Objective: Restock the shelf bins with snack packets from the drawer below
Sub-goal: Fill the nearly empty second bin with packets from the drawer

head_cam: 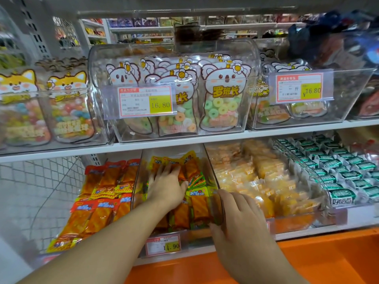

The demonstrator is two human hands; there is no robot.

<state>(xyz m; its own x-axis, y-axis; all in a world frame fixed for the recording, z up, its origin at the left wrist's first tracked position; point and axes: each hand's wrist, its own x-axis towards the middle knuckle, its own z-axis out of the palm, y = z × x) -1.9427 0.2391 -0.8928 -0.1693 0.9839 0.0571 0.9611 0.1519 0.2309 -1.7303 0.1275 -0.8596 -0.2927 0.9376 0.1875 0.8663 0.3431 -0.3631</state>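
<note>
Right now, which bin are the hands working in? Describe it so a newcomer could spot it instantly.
Start at the lower shelf, under the koala candy bags. The clear bin second from the left holds orange, yellow and green snack packets; the left hand lies flat on them and the right hand grips its front right corner. Only it has a 1.90 price tag in front.

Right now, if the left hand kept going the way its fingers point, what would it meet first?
Probably the yellow-topped snack packets at the back of the clear bin; the left hand already rests on orange ones. Depth is uncertain.
</note>
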